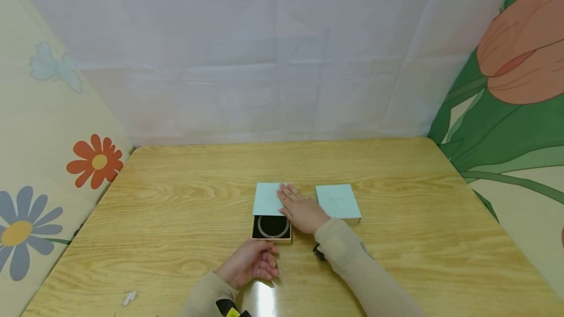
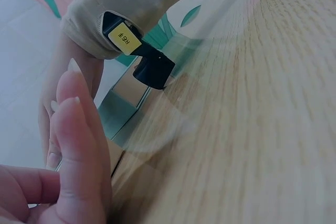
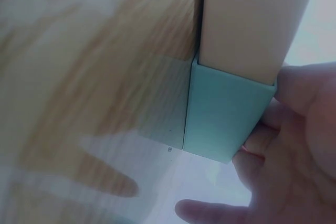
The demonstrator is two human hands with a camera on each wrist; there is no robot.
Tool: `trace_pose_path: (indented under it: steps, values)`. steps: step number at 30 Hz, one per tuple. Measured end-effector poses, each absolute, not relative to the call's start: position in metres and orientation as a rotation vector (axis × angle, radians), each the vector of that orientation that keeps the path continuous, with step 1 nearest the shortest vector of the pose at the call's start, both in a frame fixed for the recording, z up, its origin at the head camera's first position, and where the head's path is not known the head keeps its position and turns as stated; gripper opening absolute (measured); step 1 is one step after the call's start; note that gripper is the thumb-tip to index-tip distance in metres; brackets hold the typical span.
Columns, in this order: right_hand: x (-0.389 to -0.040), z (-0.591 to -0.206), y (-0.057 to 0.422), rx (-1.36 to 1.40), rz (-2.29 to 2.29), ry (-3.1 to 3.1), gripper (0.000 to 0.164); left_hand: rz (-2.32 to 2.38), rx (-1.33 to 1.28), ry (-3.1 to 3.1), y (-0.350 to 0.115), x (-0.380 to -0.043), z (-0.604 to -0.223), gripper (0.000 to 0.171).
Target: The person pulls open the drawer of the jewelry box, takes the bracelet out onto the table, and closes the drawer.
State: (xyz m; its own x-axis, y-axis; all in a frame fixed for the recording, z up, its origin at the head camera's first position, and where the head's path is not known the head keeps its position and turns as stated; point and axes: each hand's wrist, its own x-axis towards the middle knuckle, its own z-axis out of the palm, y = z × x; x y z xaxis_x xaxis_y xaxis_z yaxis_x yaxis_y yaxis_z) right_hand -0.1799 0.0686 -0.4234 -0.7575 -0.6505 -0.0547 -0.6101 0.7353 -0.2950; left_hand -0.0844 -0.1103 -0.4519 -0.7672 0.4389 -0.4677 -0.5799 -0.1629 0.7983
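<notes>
A light blue sleeve box lies on the table with its beige drawer partly out toward me. In the drawer a pale round bangle sits on black padding. My right hand rests on top of the sleeve near its right side, fingers extended. At the drawer's front edge is my left hand, its upper fingers against or very near the front wall and the others loosely bent. The left wrist view shows the left fingers close beside the box; the exact contact is hidden.
A second light blue box, closed, stands right of my right hand. A small white scrap lies at the front left of the wooden table. A white cloth hangs behind, with flower-printed panels on both sides.
</notes>
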Motion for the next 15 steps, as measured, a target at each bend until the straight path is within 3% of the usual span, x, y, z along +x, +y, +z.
trace_pose_path:
  steps: [15]
  values:
    - [-0.1803, -0.4237, 0.0684, -1.018, -0.386, 2.787, 0.052, 1.986, -0.152, 1.450, -0.1100, -0.0817, -0.4523, 0.020]
